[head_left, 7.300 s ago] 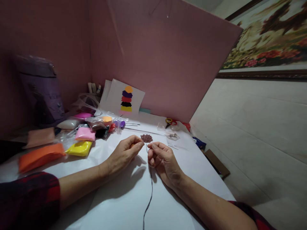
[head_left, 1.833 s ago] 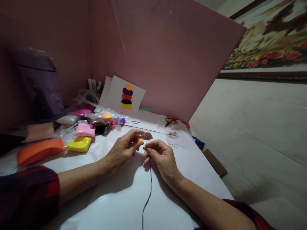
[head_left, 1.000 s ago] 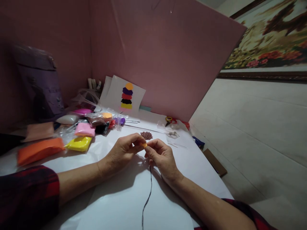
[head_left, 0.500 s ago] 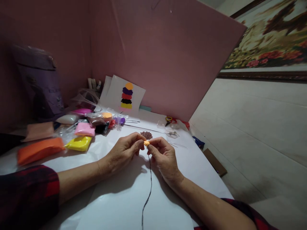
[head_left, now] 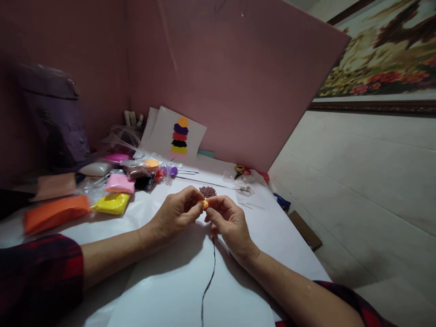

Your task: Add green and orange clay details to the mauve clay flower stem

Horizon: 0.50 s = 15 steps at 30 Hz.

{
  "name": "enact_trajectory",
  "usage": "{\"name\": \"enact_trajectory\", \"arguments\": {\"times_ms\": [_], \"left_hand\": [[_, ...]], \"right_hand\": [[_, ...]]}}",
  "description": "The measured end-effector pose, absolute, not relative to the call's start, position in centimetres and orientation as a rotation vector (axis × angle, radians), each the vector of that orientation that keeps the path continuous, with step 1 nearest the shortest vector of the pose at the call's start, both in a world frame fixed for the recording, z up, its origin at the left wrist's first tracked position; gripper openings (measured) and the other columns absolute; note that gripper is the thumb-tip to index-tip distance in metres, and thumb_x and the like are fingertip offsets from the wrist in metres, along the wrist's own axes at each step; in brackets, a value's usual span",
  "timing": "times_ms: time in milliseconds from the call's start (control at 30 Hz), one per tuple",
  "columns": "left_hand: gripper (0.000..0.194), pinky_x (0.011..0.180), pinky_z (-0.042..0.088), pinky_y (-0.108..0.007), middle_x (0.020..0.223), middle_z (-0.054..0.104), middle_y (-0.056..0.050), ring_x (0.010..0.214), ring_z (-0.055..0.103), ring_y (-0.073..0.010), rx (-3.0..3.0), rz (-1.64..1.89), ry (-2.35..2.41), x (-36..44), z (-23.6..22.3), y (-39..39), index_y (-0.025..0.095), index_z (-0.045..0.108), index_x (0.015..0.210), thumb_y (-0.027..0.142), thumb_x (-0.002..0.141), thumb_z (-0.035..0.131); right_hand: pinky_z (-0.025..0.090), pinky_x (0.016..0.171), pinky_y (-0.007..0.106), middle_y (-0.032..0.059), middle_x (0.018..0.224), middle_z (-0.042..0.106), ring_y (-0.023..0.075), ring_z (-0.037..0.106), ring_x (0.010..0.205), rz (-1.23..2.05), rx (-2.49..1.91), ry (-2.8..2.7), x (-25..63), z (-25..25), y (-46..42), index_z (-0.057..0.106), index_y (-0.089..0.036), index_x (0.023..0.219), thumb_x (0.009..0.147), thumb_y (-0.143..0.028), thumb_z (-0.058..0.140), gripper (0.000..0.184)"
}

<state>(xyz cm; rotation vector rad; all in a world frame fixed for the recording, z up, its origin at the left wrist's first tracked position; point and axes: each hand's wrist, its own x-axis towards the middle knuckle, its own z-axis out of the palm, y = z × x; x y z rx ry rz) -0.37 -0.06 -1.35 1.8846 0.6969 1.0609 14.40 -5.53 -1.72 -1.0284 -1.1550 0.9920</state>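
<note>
Between both hands is a small lump of light-orange clay (head_left: 205,205). My left hand (head_left: 175,211) pinches it with the thumb and index finger. My right hand (head_left: 233,222) is closed at the lump's right side, thumb and index finger against it. A thin black wire-like strand (head_left: 213,261) runs down from beneath the right fingers toward the lower edge of the view; how its upper end is held is hidden. Just behind the fingertips lies a brown fringed clay piece (head_left: 207,191) on the white paper (head_left: 190,286).
Bagged clay in several colours lies at left, including an orange pack (head_left: 57,213) and a yellow pack (head_left: 112,204). A card with coloured patches (head_left: 195,131) leans on the pink panel (head_left: 218,68). Scissors (head_left: 240,170) and thin wires (head_left: 250,205) lie toward the far right.
The orange lump has shifted slightly left and turned between my fingertips. My right fingers have moved a little left and now cover the strand's upper end.
</note>
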Motion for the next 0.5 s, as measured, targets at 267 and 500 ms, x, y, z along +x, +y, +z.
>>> {"name": "enact_trajectory", "arguments": {"times_ms": [267, 500], "left_hand": [[0.014, 0.047, 0.038, -0.020, 0.057, 0.052, 0.006, 0.048, 0.046, -0.0075, 1.926, 1.095, 0.631, -0.50, -1.56, 0.02, 0.015, 0.059, 0.082, 0.026, 0.088, 0.052], [0.015, 0.056, 0.045, -0.023, 0.072, 0.061, 0.002, 0.059, 0.055, -0.0104, 1.912, 1.065, 0.602, -0.51, -1.97, 0.21, 0.015, 0.058, 0.089, 0.028, 0.082, 0.061]], "right_hand": [[0.045, 0.037, 0.019, -0.0015, 0.063, 0.060, 0.0105, 0.055, 0.051, 1.013, -1.035, -1.140, 14.63, -1.91, -5.18, 0.063, -0.016, 0.078, 0.070, -0.034, 0.077, 0.024], [0.035, 0.037, 0.017, -0.0030, 0.056, 0.058, 0.0076, 0.048, 0.045, 0.968, -1.072, -1.169, 14.98, -2.59, -4.74, 0.065, -0.016, 0.077, 0.073, -0.038, 0.075, 0.025]]}}
